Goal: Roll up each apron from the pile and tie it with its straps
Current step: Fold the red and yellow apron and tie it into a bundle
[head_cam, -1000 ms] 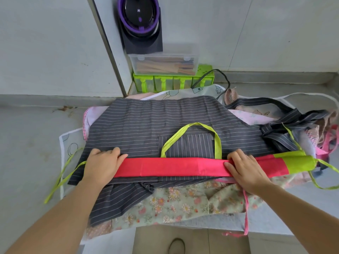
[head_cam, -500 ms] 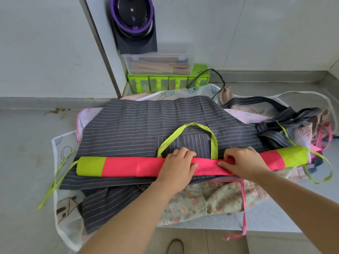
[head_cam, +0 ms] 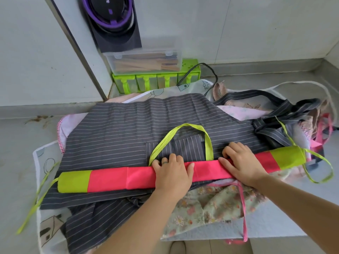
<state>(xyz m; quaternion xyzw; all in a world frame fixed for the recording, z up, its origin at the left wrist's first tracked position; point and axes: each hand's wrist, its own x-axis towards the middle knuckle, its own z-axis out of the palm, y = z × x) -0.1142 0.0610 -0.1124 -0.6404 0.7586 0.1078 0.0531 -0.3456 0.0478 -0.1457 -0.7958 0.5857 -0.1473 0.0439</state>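
Head view, near to far.

- Strip of floor (head_cam: pixel 211 247) shows below the worktop (head_cam: pixel 16 162) edge. One pink strap (head_cam: pixel 243 208) hangs over that edge.
- Two bare forearms reach in.
- Nearest cloth: one floral apron (head_cam: pixel 216 206) and one white printed apron (head_cam: pixel 49 228), both partly under one grey striped apron (head_cam: pixel 117 129) spread flat. More aprons are bunched at the right of the pile; exact count cannot be told.
- One rolled apron (head_cam: pixel 113 178), pink with lime ends, lies crosswise on the striped apron, rolled tight but not tied.
- Left hand (head_cam: pixel 172 173): palm down on the middle of the roll, fingers bent over its far side, gripping it.
- Right hand (head_cam: pixel 242 164): just beside the left hand, also on the roll, fingers curled over the far edge, thumb on the pink cloth.
- One lime loop (head_cam: pixel 190 126) comes out from under the roll between the hands. Two lime straps trail loose, one at the left end (head_cam: pixel 34 204) and one at the right end (head_cam: pixel 322 162).
- Surface: grey worktop set into a corner, pale wall (head_cam: pixel 256 24) behind.
- Against the wall: one green rack (head_cam: pixel 156 77) with four compartments, contents unclear. On it sits one clear lidded box (head_cam: pixel 143 61) holding wooden sticks.
- One black cable (head_cam: pixel 211 70) runs beside the rack.
- One black-and-purple device (head_cam: pixel 111 15) is mounted above.
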